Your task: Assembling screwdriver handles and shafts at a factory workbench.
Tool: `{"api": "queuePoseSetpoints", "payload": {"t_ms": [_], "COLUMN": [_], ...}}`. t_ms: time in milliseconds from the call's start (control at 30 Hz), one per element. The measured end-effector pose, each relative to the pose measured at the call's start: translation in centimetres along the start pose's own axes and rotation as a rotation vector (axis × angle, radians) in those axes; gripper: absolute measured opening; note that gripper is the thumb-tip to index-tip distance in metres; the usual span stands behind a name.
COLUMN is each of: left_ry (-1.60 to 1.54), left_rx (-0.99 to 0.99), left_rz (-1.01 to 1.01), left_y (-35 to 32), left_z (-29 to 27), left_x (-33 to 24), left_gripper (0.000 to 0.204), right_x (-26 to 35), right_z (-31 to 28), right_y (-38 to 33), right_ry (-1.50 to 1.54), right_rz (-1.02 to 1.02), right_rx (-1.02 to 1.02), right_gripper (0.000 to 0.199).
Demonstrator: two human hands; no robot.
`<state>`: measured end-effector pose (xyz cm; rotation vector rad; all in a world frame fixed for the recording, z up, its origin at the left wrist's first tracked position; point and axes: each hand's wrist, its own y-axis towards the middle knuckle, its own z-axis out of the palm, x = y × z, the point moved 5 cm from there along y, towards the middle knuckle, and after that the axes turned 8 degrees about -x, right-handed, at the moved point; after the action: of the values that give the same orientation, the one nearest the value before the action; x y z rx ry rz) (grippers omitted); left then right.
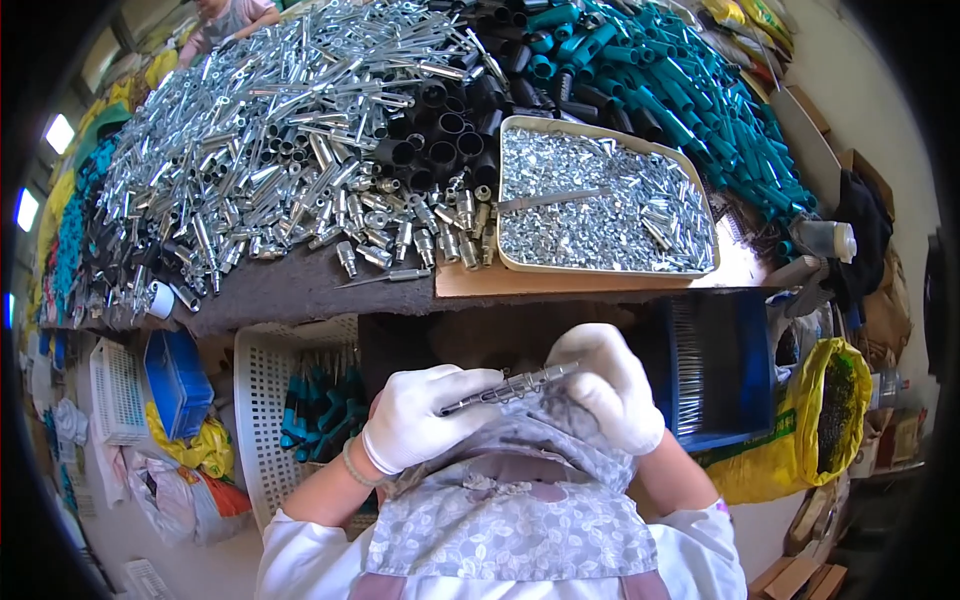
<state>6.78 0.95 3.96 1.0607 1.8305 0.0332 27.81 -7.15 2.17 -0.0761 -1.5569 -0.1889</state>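
A slim metal rod assembly (pixel 518 386) with slots and a spring-like section lies slantwise between my hands, above my patterned apron. My left hand (pixel 428 412), in a white glove, is closed around its lower left end. At its upper right end, my right hand (pixel 612 388), also gloved, has curled fingers and a thumb closed about the tip. Part of what the right fingers hold is hidden. Beyond my hands, on the bench edge, lies a thin pointed metal tool (pixel 395 277) beside loose metal sockets (pixel 425 246).
Heaped on the bench are shiny metal rods (pixel 270 120), black tubes (pixel 440 150) and teal handles (pixel 660 80). A cream tray (pixel 510 262) holds small metal pieces. Below stand a white crate (pixel 255 400) with teal-handled tools, a blue bin (pixel 745 350) of rods and a yellow sack (pixel 770 470). Another person (pixel 225 25) is far left.
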Motion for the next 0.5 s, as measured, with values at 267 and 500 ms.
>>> {"api": "queuePoseSetpoints", "payload": {"t_ms": [267, 500], "left_ry": [0.151, 0.126], "left_rx": [-0.085, -0.103], "left_rz": [0.043, -0.050], "left_y": [-0.7, -0.9], "left_z": [0.4, 0.3], "left_x": [1.0, 1.1], "left_gripper": [0.030, 0.030], "right_x": [-2.9, -4.2], "right_z": [1.5, 2.9], "right_y": [-1.9, -2.4], "right_ry": [0.039, 0.116], "right_rz": [0.066, 0.173], "right_rx": [-0.098, -0.032], "right_gripper": [0.041, 0.042]}}
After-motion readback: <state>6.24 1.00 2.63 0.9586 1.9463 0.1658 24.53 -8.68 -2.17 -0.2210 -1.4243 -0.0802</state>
